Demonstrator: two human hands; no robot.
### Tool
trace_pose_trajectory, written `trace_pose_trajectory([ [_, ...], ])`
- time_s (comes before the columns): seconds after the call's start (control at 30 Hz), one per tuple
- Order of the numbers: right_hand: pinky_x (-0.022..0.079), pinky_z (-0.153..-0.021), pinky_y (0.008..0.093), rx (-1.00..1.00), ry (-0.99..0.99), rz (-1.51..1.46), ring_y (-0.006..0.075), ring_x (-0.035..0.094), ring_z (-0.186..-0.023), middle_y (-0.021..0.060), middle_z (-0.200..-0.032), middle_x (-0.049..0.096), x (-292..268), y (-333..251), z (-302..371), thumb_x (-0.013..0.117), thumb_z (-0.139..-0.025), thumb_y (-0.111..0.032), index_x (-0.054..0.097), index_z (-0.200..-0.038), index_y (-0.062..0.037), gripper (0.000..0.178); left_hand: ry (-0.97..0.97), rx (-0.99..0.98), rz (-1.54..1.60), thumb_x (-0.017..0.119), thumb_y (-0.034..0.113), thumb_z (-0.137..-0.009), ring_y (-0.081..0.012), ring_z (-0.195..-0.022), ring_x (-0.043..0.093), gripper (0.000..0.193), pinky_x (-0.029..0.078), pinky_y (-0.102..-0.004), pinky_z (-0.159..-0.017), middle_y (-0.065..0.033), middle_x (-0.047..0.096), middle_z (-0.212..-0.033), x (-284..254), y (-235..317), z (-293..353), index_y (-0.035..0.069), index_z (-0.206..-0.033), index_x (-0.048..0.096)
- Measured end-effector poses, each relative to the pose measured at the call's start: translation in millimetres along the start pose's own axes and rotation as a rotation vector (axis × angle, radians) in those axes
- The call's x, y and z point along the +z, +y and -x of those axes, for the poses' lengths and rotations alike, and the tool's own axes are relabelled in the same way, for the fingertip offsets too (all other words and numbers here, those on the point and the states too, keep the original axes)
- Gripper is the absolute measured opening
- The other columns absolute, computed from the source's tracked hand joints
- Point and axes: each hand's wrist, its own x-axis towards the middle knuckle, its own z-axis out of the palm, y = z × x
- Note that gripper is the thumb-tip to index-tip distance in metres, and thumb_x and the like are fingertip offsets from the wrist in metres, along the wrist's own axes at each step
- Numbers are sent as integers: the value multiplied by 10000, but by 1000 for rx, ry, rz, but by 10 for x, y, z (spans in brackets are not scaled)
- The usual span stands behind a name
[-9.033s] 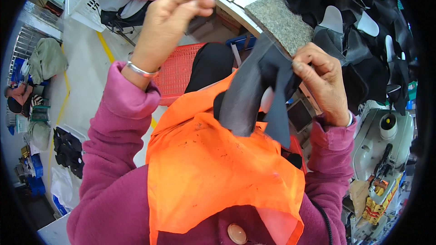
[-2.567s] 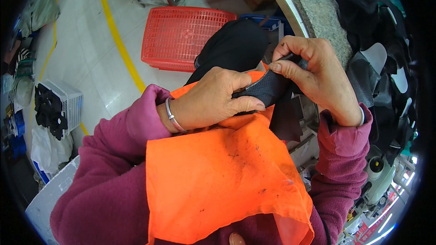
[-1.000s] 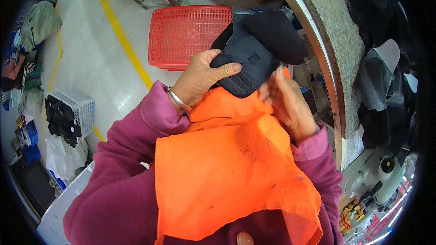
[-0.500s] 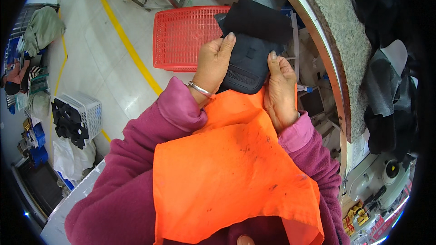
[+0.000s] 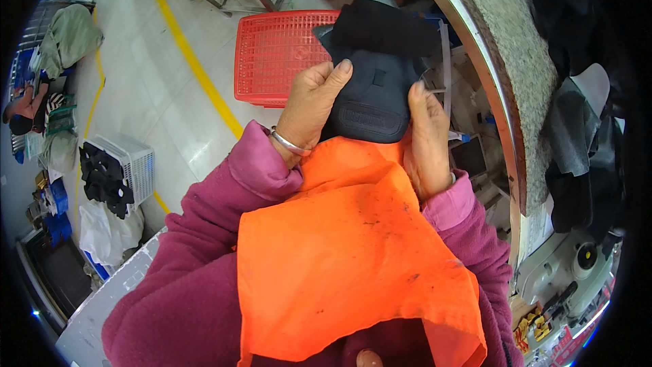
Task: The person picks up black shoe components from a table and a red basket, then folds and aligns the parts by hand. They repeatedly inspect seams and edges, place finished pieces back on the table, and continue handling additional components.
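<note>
Between my two hands is a black fabric pouch (image 5: 370,98) with a raised patch near its rounded lower end and a small tab above. A wide black flap (image 5: 387,30) spreads out at its far end. My left hand (image 5: 314,98) is closed on the pouch's left edge, thumb on top and the other fingers mostly hidden. At the right edge, my right hand (image 5: 429,129) pinches the material with its thumb up; its fingertips are partly hidden. Beneath the pouch, an orange cloth (image 5: 353,245) with dark smudges covers my lap.
A red plastic basket (image 5: 272,61) stands on the floor beyond my left hand. At the right runs a curved bench edge (image 5: 485,75) with a stone slab (image 5: 509,47) and black fabric pieces (image 5: 574,143). A sewing machine (image 5: 560,265) sits lower right. A white basket (image 5: 139,170) holds black pieces.
The pouch has turned slightly, so its patch lies more level. My right hand has shifted a little to the right, and my left hand slightly down and left.
</note>
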Motion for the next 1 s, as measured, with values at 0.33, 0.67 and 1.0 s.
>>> trace_pose_trajectory([
  [0.33, 559, -679, 234, 284, -127, 73, 94, 649, -782, 34, -984, 684, -55, 27, 159, 760, -833, -97, 632, -1100, -52, 300, -21, -103, 130, 603, 209, -968, -103, -812, 638, 251, 522, -237, -739, -74, 689, -951, 47, -27, -66, -35, -1005, 644],
  [0.67, 510, -936, 320, 336, -173, 146, 168, 624, -1029, 70, -1161, 645, -63, 2, 137, 701, -851, -11, 582, -1217, -6, 386, -41, -46, 1, 613, 251, -964, -78, -710, 596, 260, 482, -217, -644, -26, 666, -859, -42, 15, -76, -1, -913, 654],
  [1.0, 490, -925, 281, 249, -286, 308, 140, 598, -1021, 51, -1151, 639, -114, 4, 163, 760, -828, -75, 568, -1226, 21, 451, -33, 348, -333, 661, 288, -914, -87, -885, 593, 396, 451, -205, -790, -27, 650, -1021, -91, 771, -568, 18, -1197, 597],
])
